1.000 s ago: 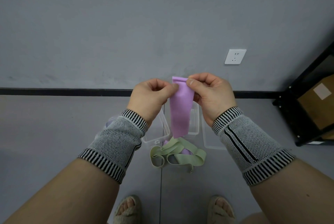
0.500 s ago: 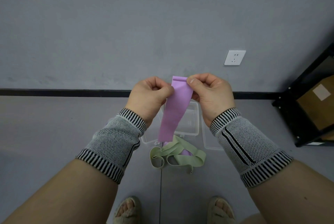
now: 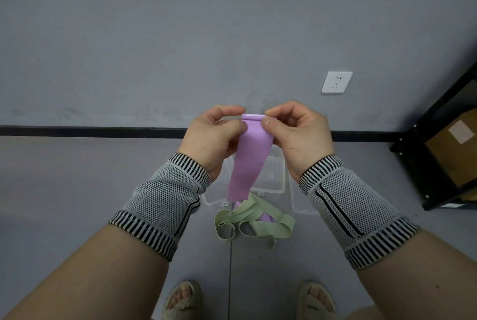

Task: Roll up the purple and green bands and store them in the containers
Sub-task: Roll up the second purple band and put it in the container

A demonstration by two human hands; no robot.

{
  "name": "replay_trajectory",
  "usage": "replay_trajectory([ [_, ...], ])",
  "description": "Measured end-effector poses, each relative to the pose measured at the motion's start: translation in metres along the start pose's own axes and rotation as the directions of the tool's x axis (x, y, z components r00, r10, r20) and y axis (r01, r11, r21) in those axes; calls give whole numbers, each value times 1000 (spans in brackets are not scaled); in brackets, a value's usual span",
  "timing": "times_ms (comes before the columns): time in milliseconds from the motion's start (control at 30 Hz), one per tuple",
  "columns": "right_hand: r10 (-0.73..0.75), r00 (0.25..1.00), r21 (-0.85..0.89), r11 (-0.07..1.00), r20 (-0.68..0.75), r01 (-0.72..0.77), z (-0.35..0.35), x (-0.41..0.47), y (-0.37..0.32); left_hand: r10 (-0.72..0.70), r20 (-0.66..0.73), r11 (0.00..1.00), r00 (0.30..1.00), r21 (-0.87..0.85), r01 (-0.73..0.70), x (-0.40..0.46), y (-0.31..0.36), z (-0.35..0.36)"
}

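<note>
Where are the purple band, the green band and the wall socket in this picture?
purple band [image 3: 249, 159]: head view, middle of the strip hanging below the hands.
green band [image 3: 277, 225]: head view, right-hand loop lying on the floor.
wall socket [image 3: 336, 82]: head view, centre of the white plate.

Matt stretchy cloth purple band [image 3: 247, 162], matt green band [image 3: 258, 221], clear glossy plastic containers [image 3: 273, 185], knitted mesh wrist sleeves [image 3: 165, 201]

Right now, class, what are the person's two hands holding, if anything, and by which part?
Both the left hand and right hand pinch the purple fabric band at its top edge; the rest hangs free.
</note>
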State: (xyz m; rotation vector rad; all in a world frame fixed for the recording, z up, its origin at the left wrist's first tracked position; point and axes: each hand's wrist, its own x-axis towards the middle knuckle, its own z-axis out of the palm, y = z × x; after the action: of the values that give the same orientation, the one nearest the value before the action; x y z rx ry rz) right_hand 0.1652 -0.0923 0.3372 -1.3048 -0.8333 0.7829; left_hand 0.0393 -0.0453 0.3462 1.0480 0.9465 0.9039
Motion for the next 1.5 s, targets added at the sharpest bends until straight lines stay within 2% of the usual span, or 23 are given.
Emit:
replay_trajectory([
  [367, -161, 986, -244, 955, 47, 167, 0, -2, -2, 62, 16, 997, 998, 38, -63, -3, -1, 1],
  [667, 21, 995, -75, 997, 97, -14, -5, -3, -3, 66, 17, 997, 998, 41, -67, -1, -1, -3],
  [900, -9, 999, -101, 995, 49, 14, -4, -2, -4, 53, 31, 998, 998, 29, -54, -2, 0, 0],
  [1000, 11, 1000, -70, 998, 27, -9, -2, -3, -2, 83, 28, 992, 996, 94, -85, -2, 0, -1],
  [1167, 43, 999, -51, 998, -34, -44, -1, -5, -1, 128, 14, 987, 992, 95, -129, -1, -2, -2],
  [1500, 83, 996, -6, 997, 30, -83, -4, -4, -1, 156, 17, 978, 988, 139, -156, -2, 0, -3],
])
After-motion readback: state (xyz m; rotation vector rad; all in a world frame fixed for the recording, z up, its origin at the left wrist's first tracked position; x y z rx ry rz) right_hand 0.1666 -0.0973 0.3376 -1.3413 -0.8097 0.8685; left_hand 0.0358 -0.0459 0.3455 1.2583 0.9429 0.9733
